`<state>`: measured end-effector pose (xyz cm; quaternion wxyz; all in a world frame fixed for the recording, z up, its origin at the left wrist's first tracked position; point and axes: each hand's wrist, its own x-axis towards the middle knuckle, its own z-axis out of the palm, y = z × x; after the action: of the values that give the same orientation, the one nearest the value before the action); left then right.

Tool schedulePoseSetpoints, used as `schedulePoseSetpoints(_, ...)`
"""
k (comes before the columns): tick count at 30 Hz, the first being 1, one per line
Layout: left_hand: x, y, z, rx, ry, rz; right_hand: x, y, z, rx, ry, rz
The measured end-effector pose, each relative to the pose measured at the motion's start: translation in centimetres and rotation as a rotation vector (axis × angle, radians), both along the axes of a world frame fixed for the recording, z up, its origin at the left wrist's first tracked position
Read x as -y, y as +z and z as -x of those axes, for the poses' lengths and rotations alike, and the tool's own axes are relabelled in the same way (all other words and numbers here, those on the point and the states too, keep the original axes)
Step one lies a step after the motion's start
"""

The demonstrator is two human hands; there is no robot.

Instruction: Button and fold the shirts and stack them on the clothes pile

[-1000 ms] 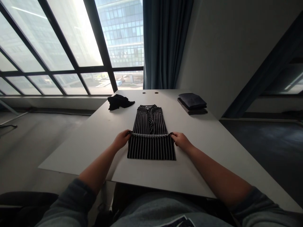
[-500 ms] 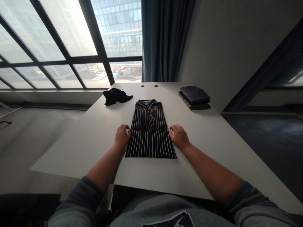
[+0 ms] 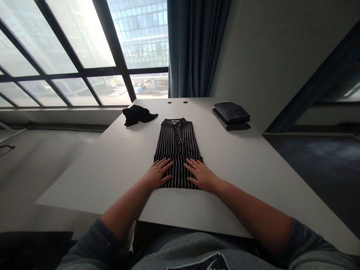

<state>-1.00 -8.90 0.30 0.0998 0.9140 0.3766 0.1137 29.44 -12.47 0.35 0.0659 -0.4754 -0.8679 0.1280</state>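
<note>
Two bare hands lie flat, palms down and fingers spread, gripping nothing. The left hand (image 3: 158, 174) and the right hand (image 3: 200, 175) rest side by side on the near, folded-up part of one black shirt with thin white stripes (image 3: 177, 144), their fingertips pointing away from the person. Both forearms reach in from the bottom corners, each ending in a grey-blue sleeve pushed up toward the elbow.

The striped shirt lies in the middle of one pale tabletop (image 3: 112, 165), folded into a narrow strip with its collar at the far end and its lower part doubled over beneath the hands.

At the far left of the tabletop sits one crumpled black cloth (image 3: 137, 114), well apart from the shirt. At the far right sits one stack of two folded dark garments (image 3: 231, 115), near the wall. Two small round holes (image 3: 177, 102) show at the far edge of the tabletop. Behind it stand a large window and one dark blue curtain (image 3: 194, 48).
</note>
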Motion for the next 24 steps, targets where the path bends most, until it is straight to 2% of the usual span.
schedulePoseSetpoints(7, 0.7, -0.4, -0.5, -0.071, 0.001, -0.045, 0.6, -0.3, -0.6, -0.011, -0.014, -0.009)
schedulePoseSetpoints(12, 3.2, -0.5, -0.9, -0.111, -0.008, -0.026, 3.3, -0.4, -1.0, -0.003, -0.034, 0.017)
schedulePoseSetpoints(15, 4.6, 0.1, -1.0, -0.109, -0.013, -0.011, 5.0, -0.4, -1.1, -0.022, -0.022, -0.008)
schedulePoseSetpoints(17, 4.4, 0.9, -0.9, -0.076, -0.020, 0.000, 5.2, 0.0, -1.4, -0.076, 0.000, -0.087)
schedulePoseSetpoints(19, 2.6, 1.6, -0.5, 0.018, 0.012, 0.005, 3.7, 0.5, -2.2, -0.183, -0.037, -0.223)
schedulePoseSetpoints(21, -1.0, 1.9, -0.1, 0.176, 0.124, -0.012, 0.3, 0.8, -3.5, -0.306, -0.154, -0.359)
schedulePoseSetpoints(24, -8.3, 1.3, 0.6, 0.403, 0.436, -0.061, -6.9, 0.4, -6.1, -0.356, -0.360, -0.408)
